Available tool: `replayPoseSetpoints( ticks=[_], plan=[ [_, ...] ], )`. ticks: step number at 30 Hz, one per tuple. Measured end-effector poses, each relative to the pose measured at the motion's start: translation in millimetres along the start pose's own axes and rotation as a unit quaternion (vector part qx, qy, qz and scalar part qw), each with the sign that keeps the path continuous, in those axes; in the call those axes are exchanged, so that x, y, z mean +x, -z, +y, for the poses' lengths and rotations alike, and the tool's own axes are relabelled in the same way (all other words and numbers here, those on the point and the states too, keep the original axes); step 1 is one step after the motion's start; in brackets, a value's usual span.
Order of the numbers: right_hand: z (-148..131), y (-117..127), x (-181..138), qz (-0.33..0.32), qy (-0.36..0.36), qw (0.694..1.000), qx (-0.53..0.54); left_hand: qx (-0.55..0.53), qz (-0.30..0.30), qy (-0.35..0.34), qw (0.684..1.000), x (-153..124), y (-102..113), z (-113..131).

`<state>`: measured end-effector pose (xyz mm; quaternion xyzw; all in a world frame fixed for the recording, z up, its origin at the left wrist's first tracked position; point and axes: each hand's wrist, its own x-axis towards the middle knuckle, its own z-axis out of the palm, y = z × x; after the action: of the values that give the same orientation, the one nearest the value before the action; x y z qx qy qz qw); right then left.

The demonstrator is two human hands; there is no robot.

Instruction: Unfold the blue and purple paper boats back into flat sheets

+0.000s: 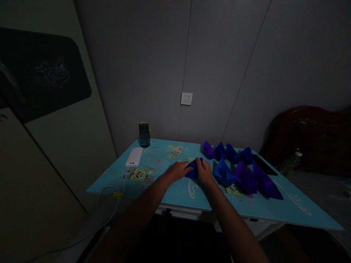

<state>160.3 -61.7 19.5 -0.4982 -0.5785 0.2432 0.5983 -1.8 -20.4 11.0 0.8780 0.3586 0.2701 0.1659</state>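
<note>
A small piece of folded blue paper (193,168) lies on the light blue table (167,190) between both hands. My left hand (178,170) pinches its left side with closed fingers. My right hand (204,171) presses and grips its right side, fingers curled. To the right stand several finished folded paper boats, blue (224,172) and purple (245,179), in two rough rows. The room is dim.
A white power bank (134,157) with a cable hanging off the table edge lies at the left. A dark bottle with a green lid (144,134) stands at the back left. A black phone (264,165) lies behind the boats. A wall socket (186,98) sits above; a dark headboard (309,138) is at right.
</note>
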Motion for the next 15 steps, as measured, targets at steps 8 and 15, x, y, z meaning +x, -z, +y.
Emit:
replayPoseSetpoints(
  ticks=[8,15],
  plan=[
    [-4,1,0,0.001,0.000,1.000,-0.016,-0.088,-0.008,0.009,0.996,-2,4,7],
    [-3,-1,-3,-0.001,-0.022,1.000,0.020,-0.197,-0.010,0.010,0.980,-6,9,11]
  ],
)
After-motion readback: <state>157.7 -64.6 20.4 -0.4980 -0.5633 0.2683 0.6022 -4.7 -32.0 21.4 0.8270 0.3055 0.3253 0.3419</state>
